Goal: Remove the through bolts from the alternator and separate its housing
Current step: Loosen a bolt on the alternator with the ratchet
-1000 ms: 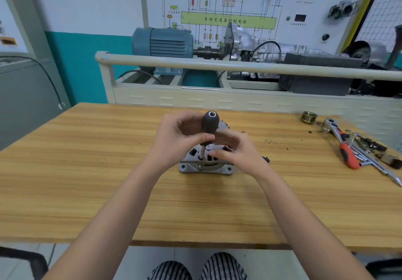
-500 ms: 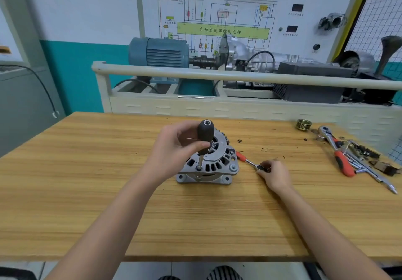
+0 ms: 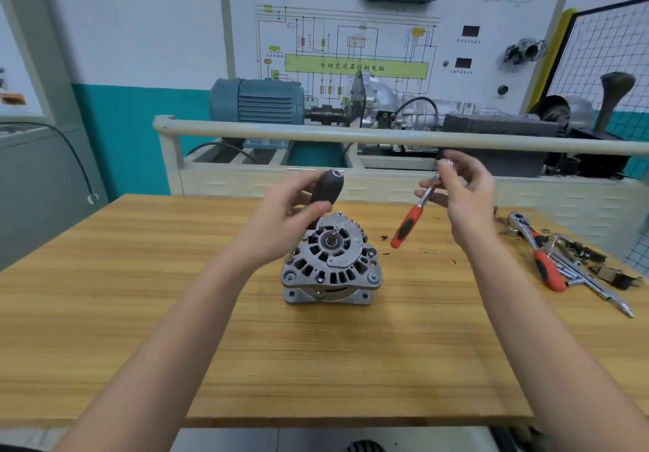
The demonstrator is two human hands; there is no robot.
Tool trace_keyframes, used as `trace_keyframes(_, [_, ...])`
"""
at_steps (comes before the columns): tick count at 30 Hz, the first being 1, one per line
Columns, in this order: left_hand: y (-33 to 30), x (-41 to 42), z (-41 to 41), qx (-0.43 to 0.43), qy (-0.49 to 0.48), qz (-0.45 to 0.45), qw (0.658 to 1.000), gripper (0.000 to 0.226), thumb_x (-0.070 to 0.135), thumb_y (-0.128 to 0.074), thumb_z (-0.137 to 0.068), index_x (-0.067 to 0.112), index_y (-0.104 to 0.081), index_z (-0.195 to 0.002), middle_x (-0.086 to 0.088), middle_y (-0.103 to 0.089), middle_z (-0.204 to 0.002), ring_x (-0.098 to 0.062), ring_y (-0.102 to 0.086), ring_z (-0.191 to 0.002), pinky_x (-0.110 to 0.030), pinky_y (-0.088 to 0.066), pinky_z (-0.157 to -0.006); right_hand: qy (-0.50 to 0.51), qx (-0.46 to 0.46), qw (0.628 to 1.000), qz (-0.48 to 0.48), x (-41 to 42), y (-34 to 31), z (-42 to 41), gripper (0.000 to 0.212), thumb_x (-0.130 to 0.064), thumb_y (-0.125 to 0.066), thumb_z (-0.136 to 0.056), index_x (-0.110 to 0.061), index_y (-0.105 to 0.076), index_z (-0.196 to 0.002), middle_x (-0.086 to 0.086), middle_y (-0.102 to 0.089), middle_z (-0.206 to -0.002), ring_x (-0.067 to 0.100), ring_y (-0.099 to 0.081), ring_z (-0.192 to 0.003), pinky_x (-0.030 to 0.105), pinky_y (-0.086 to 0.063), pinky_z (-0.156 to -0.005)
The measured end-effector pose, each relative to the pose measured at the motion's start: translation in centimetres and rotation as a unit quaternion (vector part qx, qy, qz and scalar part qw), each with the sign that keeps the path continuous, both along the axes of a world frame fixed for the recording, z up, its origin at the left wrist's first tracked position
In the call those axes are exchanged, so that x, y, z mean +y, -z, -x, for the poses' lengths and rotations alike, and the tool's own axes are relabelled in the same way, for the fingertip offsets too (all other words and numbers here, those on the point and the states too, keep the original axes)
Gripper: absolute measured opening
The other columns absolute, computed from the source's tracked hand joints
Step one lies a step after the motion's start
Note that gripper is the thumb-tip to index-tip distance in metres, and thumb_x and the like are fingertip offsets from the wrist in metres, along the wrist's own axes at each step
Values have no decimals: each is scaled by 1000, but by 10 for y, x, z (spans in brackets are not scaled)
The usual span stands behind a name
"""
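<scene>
Alternator (image 3: pixel 330 262) sits upright on the tabletop (image 3: pixel 140 311), touched by neither hand. Left hand (image 3: pixel 284 212) grips a black-handled driver (image 3: pixel 325 193); right hand (image 3: pixel 463 188) pinches a red-handled ratchet (image 3: pixel 409 223) aloft.

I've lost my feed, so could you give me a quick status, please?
Left hand grips driver; right hand holds ratchet. Alternator whole, unobstructed.

Both forearms are bare, with no sleeves, watch or gloves in view. The left hand (image 3: pixel 286 218) and right hand (image 3: pixel 463 193) wear no rings. At six o'clock, striped fabric shows.
</scene>
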State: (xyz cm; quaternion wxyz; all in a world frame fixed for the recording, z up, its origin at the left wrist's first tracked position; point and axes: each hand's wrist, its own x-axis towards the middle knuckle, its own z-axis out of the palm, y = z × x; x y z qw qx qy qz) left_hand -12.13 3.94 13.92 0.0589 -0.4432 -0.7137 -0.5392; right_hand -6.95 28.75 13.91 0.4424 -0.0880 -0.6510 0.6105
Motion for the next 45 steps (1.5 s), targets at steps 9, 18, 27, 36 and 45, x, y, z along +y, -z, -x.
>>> trace_keyframes(9, [26,7,9,34,15,57,998,34,12,-51,-98,19,-47,-131,15,-56,-108,2,-54,-93,-18,-45,-81,-351,-18,932,84,-67,-9,0,21,-20,-62,-83,-6,-66,-98,2,-57,-74,10,-49,-48,16,-36,-37])
trace_keyframes(18, [28,11,8,56,17,46,997,18,22,-50,-98,25,-51,-116,14,-57,-95,5,-54,-82,-11,-42,-73,-415,-30,905,88,-71,-2,-2,30,3,-40,-92,0,-65,-109,8,-57,-78,12,-49,-51,18,-35,-39])
trace_keyframes(27, [24,11,6,59,37,53,996,18,18,-49,-99,18,-54,-116,8,-61,-86,-3,-58,-79,-17,-47,-71,-394,-47,913,97,-69,-2,-6,36,8,-44,-87,-9,-69,-106,7,-65,-76,14,-53,-45,18,-34,-34])
trace_keyframes(36, [22,13,4,34,56,57,996,33,27,-60,-92,12,-58,-121,-5,-67,-100,-19,-64,-89,-36,-53,-77,-372,-64,925,42,-74,-7,-7,42,13,-47,-84,-14,-76,-92,13,-65,-77,19,-55,-42,17,-33,-33])
trace_keyframes(45, [33,26,5,4,-21,26,999,8,18,-69,-81,21,-65,-86,14,-52,-58,-4,-45,-53,-24,-38,-54,-316,-91,944,-29,-92,-13,-8,49,17,-48,-80,-21,-78,-83,3,-62,-74,20,-51,-38,17,-29,-33])
